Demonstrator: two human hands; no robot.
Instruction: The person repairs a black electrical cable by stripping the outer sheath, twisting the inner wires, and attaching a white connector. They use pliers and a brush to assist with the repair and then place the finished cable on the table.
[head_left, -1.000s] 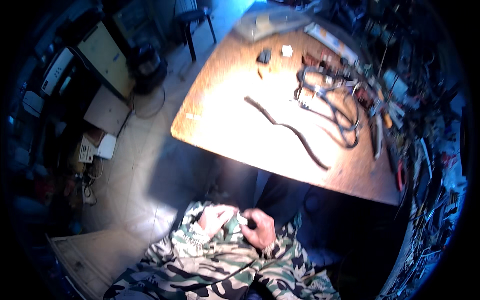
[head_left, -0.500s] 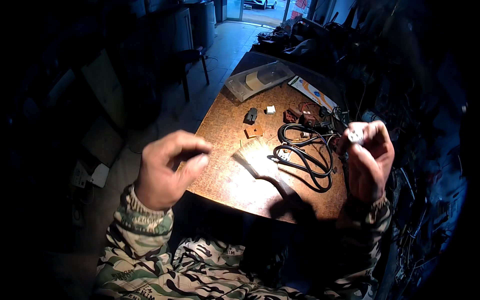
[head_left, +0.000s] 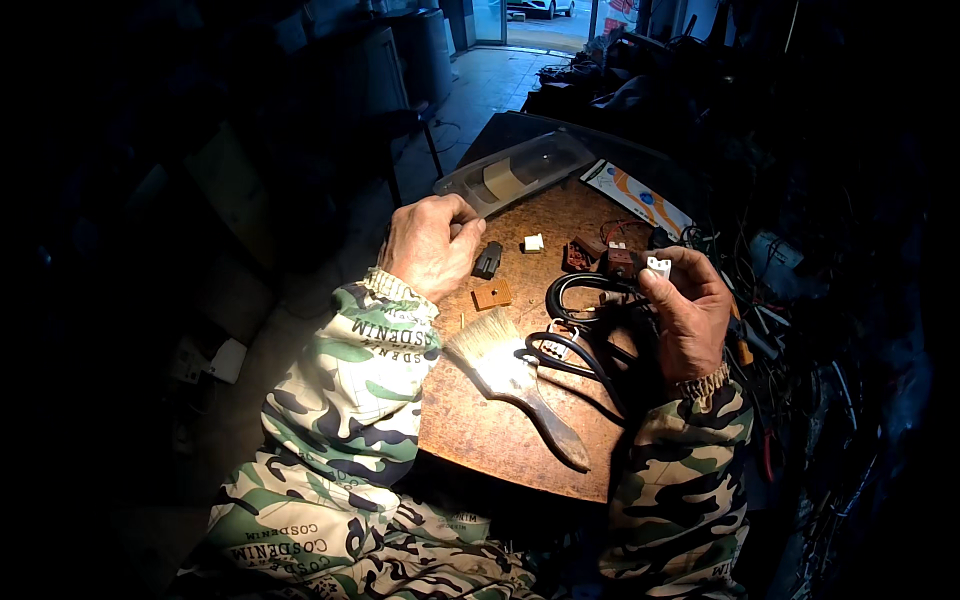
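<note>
Both hands have come down toward the round brown table [head_left: 500, 440] since half a second ago, when they were raised in front of the camera. The left hand [head_left: 428, 245] now rests at the table's far left edge, its fingers curled together with nothing clearly in them, just beside a small dark connector [head_left: 487, 260]. The right hand [head_left: 685, 310] is closed on a small white plug [head_left: 658, 266], pinched between thumb and fingertips and held above the coiled black cable [head_left: 580, 330]. The work looks to be at an early stage: loose parts lie scattered and unjoined, among them a small orange block [head_left: 492, 294], a white piece [head_left: 533, 242] and brown connectors [head_left: 590, 252], while the wide paintbrush [head_left: 510, 375] lies untouched in the middle. At the far edge a clear plastic tray [head_left: 520, 172] holds a tan roll or block; whether anything else is in it I cannot tell. Off the right side lies a dim tangle of wires.
</note>
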